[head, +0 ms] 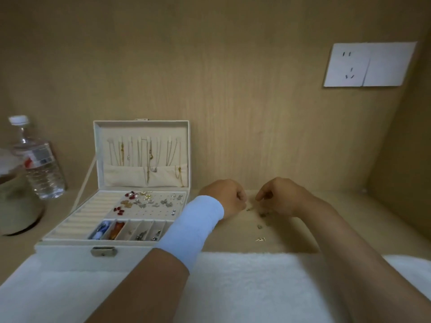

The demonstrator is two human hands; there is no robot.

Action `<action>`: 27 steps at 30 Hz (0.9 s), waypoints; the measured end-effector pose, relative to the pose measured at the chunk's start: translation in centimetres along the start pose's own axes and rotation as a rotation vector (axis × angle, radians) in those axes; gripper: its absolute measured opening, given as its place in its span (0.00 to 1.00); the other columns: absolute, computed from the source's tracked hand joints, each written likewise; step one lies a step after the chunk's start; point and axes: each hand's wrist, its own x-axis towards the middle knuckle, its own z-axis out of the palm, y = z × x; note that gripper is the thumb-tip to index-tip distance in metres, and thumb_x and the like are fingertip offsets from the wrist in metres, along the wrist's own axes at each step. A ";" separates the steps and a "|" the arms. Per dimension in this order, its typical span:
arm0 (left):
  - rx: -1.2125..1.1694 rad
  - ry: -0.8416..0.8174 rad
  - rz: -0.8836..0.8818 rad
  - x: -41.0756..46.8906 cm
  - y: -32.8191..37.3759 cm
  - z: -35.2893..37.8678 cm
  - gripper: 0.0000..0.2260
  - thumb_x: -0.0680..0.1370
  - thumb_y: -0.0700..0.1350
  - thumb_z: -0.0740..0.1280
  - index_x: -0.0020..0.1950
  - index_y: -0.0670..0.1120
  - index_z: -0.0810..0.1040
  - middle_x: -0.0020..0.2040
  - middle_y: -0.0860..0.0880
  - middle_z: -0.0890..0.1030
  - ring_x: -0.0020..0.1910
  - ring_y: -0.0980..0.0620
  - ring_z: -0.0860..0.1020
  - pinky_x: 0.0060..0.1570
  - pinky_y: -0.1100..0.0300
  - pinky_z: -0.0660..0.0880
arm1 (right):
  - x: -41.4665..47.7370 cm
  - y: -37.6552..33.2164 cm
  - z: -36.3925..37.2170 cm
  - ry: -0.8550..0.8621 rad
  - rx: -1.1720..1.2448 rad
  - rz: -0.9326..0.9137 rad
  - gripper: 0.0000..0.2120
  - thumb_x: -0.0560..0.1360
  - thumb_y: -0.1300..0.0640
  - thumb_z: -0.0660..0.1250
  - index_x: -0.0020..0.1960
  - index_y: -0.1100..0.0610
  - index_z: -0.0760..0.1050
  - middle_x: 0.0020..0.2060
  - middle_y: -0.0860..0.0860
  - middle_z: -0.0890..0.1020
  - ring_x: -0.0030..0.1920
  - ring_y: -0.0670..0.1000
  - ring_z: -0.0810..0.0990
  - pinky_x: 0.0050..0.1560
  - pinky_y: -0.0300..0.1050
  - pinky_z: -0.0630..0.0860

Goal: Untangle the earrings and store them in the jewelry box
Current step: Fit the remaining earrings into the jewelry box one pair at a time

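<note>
The white jewelry box [70,249] stands open at the left, its lid upright with necklaces hanging inside and several earrings pinned on its tray. Right of the box, my left hand [227,198], with a white wristband, and my right hand [278,197] rest on the wooden surface with fingers curled, fingertips close together. Small loose earrings [262,214] lie on the wood just below and between the hands, and a gold pair [260,239] lies nearer to me. What the fingertips pinch is too small to make out.
A clear water bottle [37,159] and a round jar [16,206] stand at the far left. A white fluffy cloth [233,287] covers the near edge. A wall socket [368,64] sits on the back panel at upper right.
</note>
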 end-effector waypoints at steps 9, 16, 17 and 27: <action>-0.011 0.067 -0.085 2.6 0.3 3.8 0.10 0.76 0.49 0.63 0.50 0.56 0.84 0.53 0.55 0.83 0.51 0.50 0.80 0.54 0.57 0.77 | 1.7 0.7 1.8 -0.027 0.048 -0.057 0.07 0.73 0.52 0.73 0.50 0.43 0.85 0.41 0.41 0.83 0.47 0.45 0.82 0.50 0.42 0.77; -0.093 0.113 -0.080 2.9 -0.6 4.8 0.05 0.74 0.51 0.68 0.43 0.54 0.84 0.43 0.57 0.84 0.46 0.53 0.81 0.50 0.58 0.78 | 1.9 0.5 2.4 0.018 0.052 -0.062 0.06 0.73 0.54 0.73 0.40 0.44 0.84 0.36 0.39 0.81 0.45 0.44 0.81 0.46 0.41 0.75; -0.105 0.119 -0.078 2.9 -0.7 4.8 0.05 0.74 0.51 0.69 0.42 0.54 0.85 0.42 0.56 0.84 0.45 0.53 0.81 0.49 0.57 0.79 | 1.8 0.5 2.4 0.020 0.047 -0.062 0.07 0.73 0.54 0.73 0.38 0.44 0.83 0.35 0.39 0.81 0.45 0.44 0.81 0.45 0.41 0.75; -0.173 0.242 -0.102 1.8 -1.1 2.7 0.06 0.73 0.45 0.65 0.38 0.51 0.80 0.39 0.54 0.82 0.41 0.51 0.80 0.43 0.58 0.79 | 1.2 -1.2 1.7 0.167 0.164 -0.050 0.07 0.73 0.53 0.72 0.37 0.47 0.82 0.35 0.42 0.83 0.37 0.43 0.81 0.39 0.40 0.76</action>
